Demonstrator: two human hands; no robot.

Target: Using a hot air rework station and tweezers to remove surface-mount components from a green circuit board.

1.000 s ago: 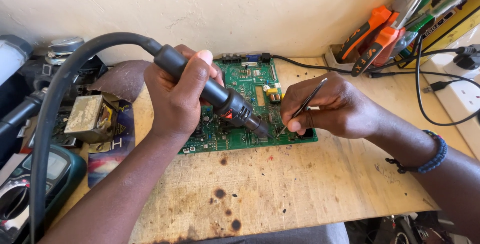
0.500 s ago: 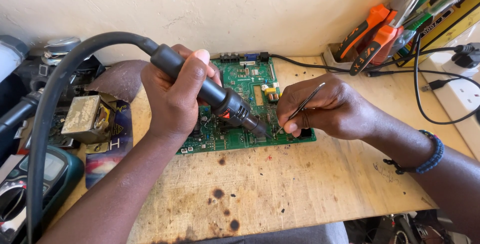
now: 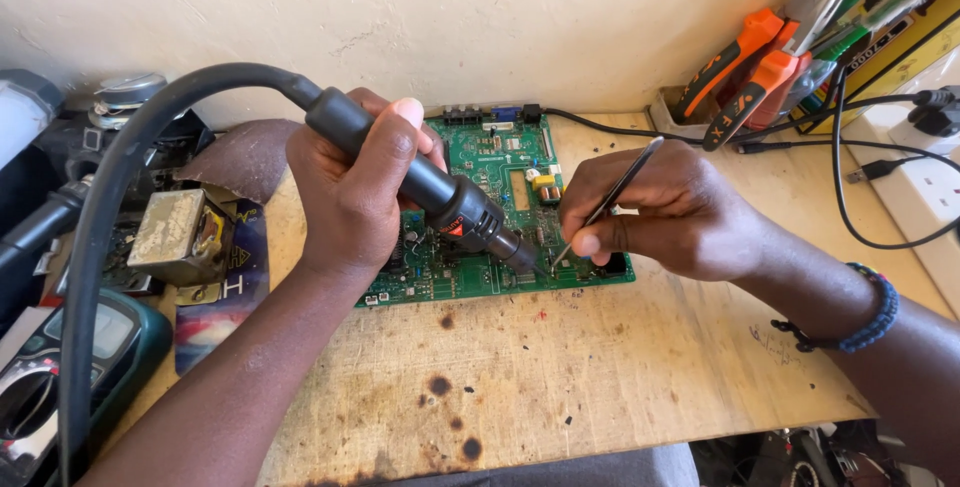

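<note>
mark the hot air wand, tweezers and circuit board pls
hot air wand (image 3: 440,192), head view, black barrel below the grip.
tweezers (image 3: 620,187), head view, mid shaft.
circuit board (image 3: 500,152), head view, bare green upper area.

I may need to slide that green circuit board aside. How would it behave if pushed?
The green circuit board lies flat on the rough wooden bench, so it would probably slide, not tip. It looks stiff and light. The black cable at its far edge may drag or resist.

An electronics repair workshop: a scorched, burn-spotted plywood bench (image 3: 560,387) against a rough plaster wall (image 3: 450,17), orange-handled pliers (image 3: 745,77), a dark green handheld multimeter (image 3: 60,377) and a white power strip (image 3: 925,182).
</note>
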